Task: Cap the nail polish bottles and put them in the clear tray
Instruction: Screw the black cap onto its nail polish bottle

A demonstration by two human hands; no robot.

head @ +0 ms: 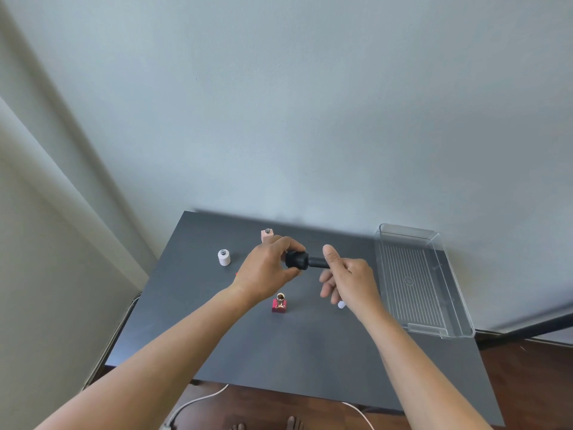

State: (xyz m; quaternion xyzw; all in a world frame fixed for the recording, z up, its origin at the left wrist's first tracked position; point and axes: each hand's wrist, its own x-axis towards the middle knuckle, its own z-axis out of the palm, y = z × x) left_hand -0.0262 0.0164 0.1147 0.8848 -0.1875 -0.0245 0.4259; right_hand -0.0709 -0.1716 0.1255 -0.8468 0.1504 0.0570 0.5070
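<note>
My left hand [266, 271] grips a black nail polish bottle [296, 259] held sideways above the dark table [217, 336]. My right hand [347, 274] pinches its black cap [319, 262], which sits on the bottle's neck. A red bottle with a gold cap [279, 303] stands below my hands. A white bottle [224, 257] without a cap stands at the left. A pink bottle [266, 235], also uncapped, stands at the back, partly behind my left hand. A white cap [341, 304] peeks out under my right hand. The clear tray [434, 243] holds nothing.
The table stands against a pale wall, with a curtain at the left. A white cable [198, 401] runs over the wooden floor under the table's near edge. The tray reaches the table's right edge.
</note>
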